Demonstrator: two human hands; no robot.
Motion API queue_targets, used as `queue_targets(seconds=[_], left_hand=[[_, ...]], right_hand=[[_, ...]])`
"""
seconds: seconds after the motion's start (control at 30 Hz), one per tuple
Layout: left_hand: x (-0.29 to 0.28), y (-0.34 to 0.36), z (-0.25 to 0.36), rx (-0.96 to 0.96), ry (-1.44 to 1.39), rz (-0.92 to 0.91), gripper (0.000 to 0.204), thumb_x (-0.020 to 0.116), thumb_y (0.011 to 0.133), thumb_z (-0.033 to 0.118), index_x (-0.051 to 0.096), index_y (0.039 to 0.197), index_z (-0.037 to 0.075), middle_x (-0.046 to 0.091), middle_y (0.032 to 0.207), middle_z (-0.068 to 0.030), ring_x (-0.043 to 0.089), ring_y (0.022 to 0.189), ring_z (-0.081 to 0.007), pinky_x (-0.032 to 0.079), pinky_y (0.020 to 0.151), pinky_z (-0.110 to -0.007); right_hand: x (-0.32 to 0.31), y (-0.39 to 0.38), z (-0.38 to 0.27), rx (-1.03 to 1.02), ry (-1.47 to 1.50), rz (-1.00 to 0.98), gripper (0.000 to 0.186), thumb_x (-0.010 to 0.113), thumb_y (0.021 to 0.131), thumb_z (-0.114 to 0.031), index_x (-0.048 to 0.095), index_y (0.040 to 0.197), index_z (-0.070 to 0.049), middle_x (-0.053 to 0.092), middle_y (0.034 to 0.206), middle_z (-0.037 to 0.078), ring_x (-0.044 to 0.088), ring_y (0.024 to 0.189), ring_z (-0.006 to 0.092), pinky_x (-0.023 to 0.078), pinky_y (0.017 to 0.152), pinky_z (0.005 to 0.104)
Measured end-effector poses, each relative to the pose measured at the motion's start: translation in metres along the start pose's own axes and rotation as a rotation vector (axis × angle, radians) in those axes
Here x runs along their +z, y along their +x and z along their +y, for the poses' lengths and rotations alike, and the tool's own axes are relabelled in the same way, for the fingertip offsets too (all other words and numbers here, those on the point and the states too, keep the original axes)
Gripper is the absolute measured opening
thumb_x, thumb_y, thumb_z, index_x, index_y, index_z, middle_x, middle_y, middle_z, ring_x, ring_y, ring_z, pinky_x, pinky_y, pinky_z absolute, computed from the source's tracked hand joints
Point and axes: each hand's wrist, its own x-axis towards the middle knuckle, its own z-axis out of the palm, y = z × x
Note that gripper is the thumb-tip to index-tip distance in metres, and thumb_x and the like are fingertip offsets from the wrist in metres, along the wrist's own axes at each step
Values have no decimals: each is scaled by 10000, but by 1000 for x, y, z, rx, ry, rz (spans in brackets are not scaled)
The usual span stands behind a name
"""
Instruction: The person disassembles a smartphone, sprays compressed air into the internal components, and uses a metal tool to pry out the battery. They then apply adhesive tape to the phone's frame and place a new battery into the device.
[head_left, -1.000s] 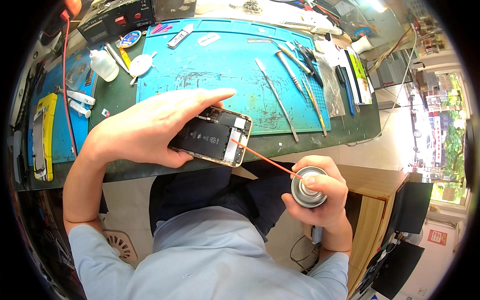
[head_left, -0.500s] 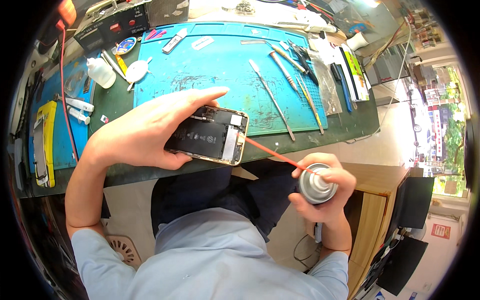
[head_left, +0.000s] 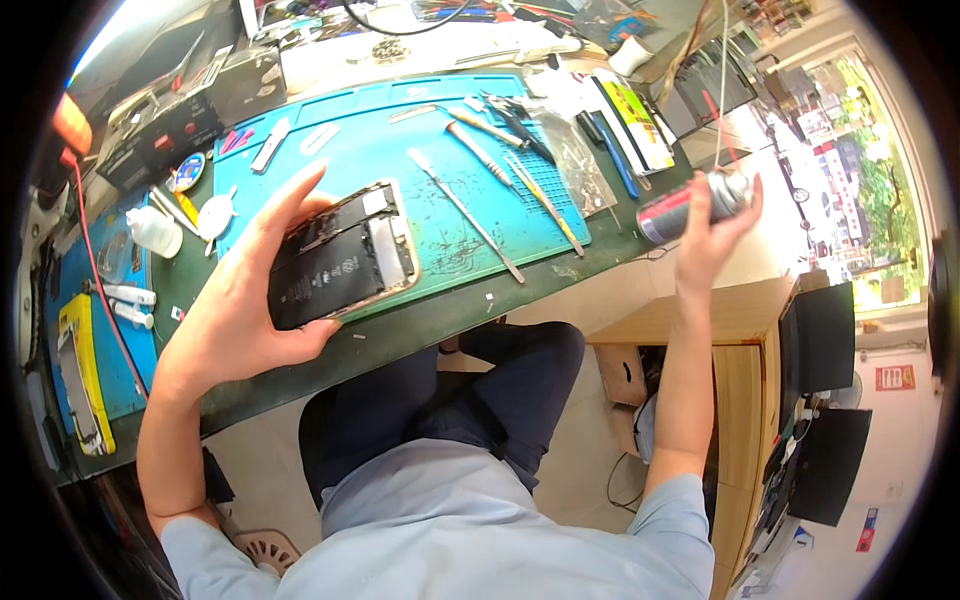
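Observation:
My left hand (head_left: 222,305) is wrapped round the edges of an opened smartphone (head_left: 328,272), with the thumb at its near side and the fingers at its far side. The phone's screen is off, so its black battery and inner parts show. Off to the right, my right hand (head_left: 708,238) grips a spray can (head_left: 664,216) that lies over on its side in the air. A thin red straw (head_left: 712,108) rises from the can's nozzle end, pointing away from the phone. Beneath the phone lies a blue work mat (head_left: 440,225).
On the mat are a metal spudger (head_left: 465,215), tweezers (head_left: 548,212) and pliers (head_left: 520,128). A white squeeze bottle (head_left: 155,232) stands left, near a yellow-framed part (head_left: 82,370). A wooden cabinet (head_left: 690,312) adjoins the desk at right.
My right hand has swung the spray can up and right, and its straw has left the phone's end. The phone, still in my left hand, sits further left as the whole view has shifted.

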Motion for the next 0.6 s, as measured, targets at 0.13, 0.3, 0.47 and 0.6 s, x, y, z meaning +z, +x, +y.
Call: queue_targets(seconds=[0.13, 0.3, 0.47, 0.6], left_hand=[[0, -1, 1, -5, 51, 66, 1058, 753, 642, 51, 272, 1585, 73, 529, 1398, -181, 514, 1320, -304, 355, 1166, -419], [2, -1, 3, -24, 122, 127, 1042, 768, 654, 29, 292, 1580, 80, 532, 1379, -178, 534, 1302, -303, 397, 1135, -405], [7, 1, 0, 3, 108, 197, 1032, 763, 672, 40, 287, 1586, 91, 518, 1370, -182, 530, 1285, -307, 398, 1129, -404], [8, -2, -1, -35, 64, 212, 1029, 760, 684, 57, 272, 1590, 77, 490, 1382, -197, 517, 1274, -300, 396, 1124, -401]], right_hand=[[15, 1, 27, -61, -102, 43, 828, 735, 948, -171, 176, 1538, -14, 397, 1382, 198, 519, 1142, 243, 458, 991, 375], [11, -4, 30, -126, -124, 125, 856, 763, 924, -178, 181, 1528, -4, 396, 1373, 177, 495, 1170, 252, 437, 1014, 382], [0, -30, -6, -490, -434, 174, 595, 753, 905, -106, 422, 1382, 28, 499, 1283, 144, 548, 1104, 222, 462, 928, 332], [47, -53, -70, -130, -255, -402, 95, 737, 889, -79, 710, 980, -75, 665, 828, 54, 605, 669, 155, 512, 630, 294]])
